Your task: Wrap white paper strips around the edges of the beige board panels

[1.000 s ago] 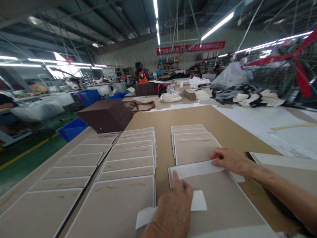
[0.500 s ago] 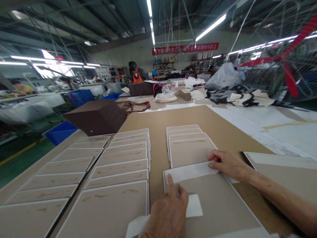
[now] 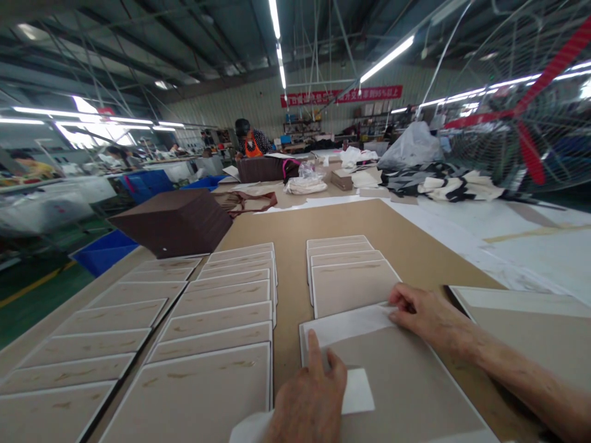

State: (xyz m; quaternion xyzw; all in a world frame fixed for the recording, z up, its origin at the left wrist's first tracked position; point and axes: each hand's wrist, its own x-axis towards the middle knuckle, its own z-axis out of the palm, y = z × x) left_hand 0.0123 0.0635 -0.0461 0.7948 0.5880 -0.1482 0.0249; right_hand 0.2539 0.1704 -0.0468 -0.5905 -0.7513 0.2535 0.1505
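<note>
A beige panel (image 3: 397, 381) with white edges lies in front of me, and a white strip (image 3: 351, 325) runs along its far edge. My left hand (image 3: 310, 394) presses its outstretched index fingertip on the strip's left end. Its other fingers are curled over a second white strip (image 3: 359, 391), which sticks out on both sides of the hand; the grip itself is hidden. At the panel's far right corner, my right hand (image 3: 413, 311) has thumb and fingers pinched together on the first strip's right end.
Overlapping beige panels (image 3: 210, 384) with brownish smears lie in rows on the left, and more panels (image 3: 351, 286) lie beyond my hands. Another panel (image 3: 530, 326) lies at right. A dark brown stack (image 3: 178, 221) stands at far left. A fan (image 3: 521, 114) stands at right; a person (image 3: 252, 138) works behind.
The whole view has shifted slightly. Both hands stay at about the same places on the panel, with little visible movement.
</note>
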